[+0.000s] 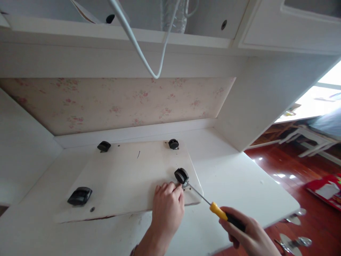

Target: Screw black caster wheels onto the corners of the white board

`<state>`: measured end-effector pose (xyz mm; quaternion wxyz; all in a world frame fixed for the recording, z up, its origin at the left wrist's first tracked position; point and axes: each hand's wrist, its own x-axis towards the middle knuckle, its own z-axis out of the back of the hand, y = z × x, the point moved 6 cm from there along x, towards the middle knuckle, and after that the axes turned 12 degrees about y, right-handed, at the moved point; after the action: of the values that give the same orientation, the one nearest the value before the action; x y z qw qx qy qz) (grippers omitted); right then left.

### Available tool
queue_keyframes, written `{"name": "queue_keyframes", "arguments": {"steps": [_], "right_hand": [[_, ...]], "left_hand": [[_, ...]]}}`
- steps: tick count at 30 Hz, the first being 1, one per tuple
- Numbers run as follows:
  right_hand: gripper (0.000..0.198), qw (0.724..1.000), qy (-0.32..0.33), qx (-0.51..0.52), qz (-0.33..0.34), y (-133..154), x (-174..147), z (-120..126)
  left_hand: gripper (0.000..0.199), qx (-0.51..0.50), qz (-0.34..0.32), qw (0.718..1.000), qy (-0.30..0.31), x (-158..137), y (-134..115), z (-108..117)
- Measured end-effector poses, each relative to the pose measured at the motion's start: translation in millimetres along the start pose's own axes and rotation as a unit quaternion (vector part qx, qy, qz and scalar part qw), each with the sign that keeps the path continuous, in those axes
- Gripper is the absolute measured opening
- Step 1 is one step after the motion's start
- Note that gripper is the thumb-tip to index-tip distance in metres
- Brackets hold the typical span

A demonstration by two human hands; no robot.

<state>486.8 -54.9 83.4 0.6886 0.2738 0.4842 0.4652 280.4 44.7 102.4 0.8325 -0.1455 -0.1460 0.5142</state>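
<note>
My right hand [243, 229] grips a screwdriver [217, 211] with a yellow and black handle. Its thin shaft slants up to the left, and the tip reaches the metal base of a black caster wheel [181, 175]. At that same base my left hand [168, 204] is closed, its fingers curled and the fingertips pressed against the mount. Whatever lies between those fingertips is hidden. The caster stands wheel-up near the right end of a white board [128, 177] lying on a white desktop. Small dark holes show beside its mount.
More casters sit at the board's other corners: back right [173, 144], back left [103, 146] and front left [80, 196]. A white cable [149, 67] dangles from the shelf [119, 35] above. Beyond the desk's right edge are a red-brown floor [266, 170] and a red item [326, 190].
</note>
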Motion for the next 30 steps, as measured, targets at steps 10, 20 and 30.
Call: {"name": "queue_keyframes", "arguments": {"steps": [10, 20, 30], "right_hand": [[0.052, 1.0, -0.006, 0.009, -0.004, 0.2, -0.2, -0.8], [0.052, 1.0, -0.007, 0.007, 0.001, 2.9, 1.8, -3.8], [0.051, 1.0, -0.01, 0.006, 0.002, -4.0, 1.4, -3.6]], "left_hand": [[0.027, -0.017, 0.004, 1.0, 0.015, 2.4, 1.6, -0.1], [0.026, 0.005, -0.009, 1.0, 0.002, -3.1, -3.3, 0.0], [0.027, -0.011, -0.01, 1.0, 0.018, 0.5, -5.6, 0.3]]}}
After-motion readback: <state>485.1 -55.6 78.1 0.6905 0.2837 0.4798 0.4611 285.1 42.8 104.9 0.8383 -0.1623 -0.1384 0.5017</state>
